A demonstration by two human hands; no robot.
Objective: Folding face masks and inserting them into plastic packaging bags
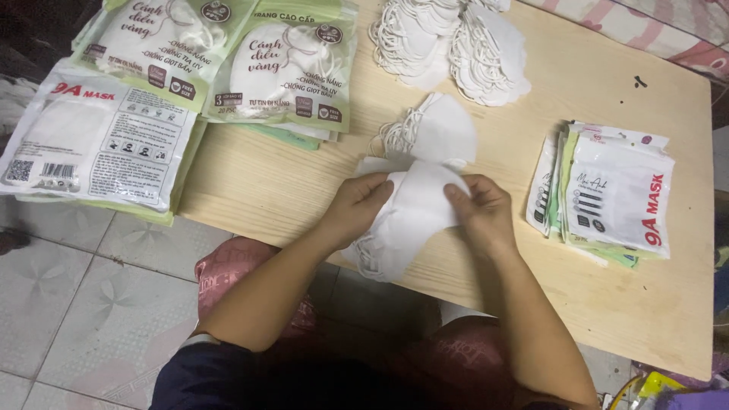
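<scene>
A pale wooden table [304, 190] filled most of the view, seen from above. At its left edge lay large filled mask packets [99, 137] in white and green. A fanned stack of flat white and green pouches [619, 197] sat to the right, well apart from the hands. Loose white masks [456, 45] were heaped at the far edge. At the near edge, a small stack of white face masks [414, 216] was held between both hands. The left hand [357, 209] and right hand [482, 212] pinched its sides, fingers [456, 196] closed on the cloth. The masks looked light, soft and floppy, probably best gripped at the folded edges rather than by the ear loops.
</scene>
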